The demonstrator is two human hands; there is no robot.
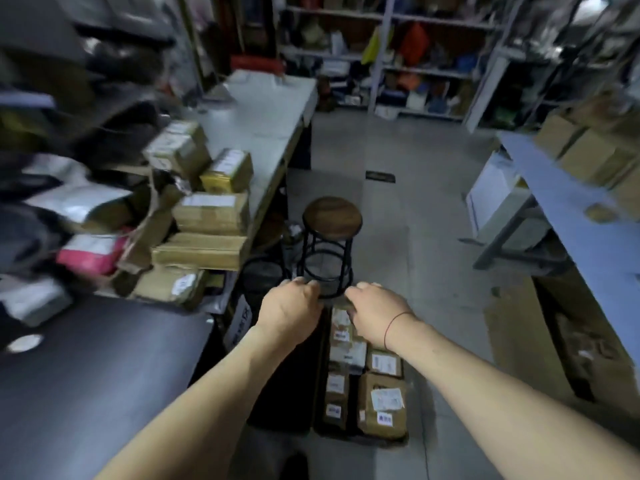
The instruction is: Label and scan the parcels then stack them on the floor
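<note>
Several brown cardboard parcels (pixel 381 403) with white labels lie stacked on the floor just in front of me. My left hand (pixel 291 313) and my right hand (pixel 375 317) reach down side by side over the far end of that stack, fingers curled downward. Between the fingertips shows a strip of a brown parcel (pixel 335 301), which both hands grip; most of it is hidden behind them. More labelled parcels (pixel 211 213) are piled on the grey table (pixel 263 126) to the left. The view is blurred.
A round wooden stool (pixel 332 216) on a black metal frame stands right behind my hands. A dark desk (pixel 86 375) fills the lower left, and a black bin (pixel 287 382) sits beside the stack. A blue bench (pixel 568 202) with boxes runs along the right. Shelves line the back.
</note>
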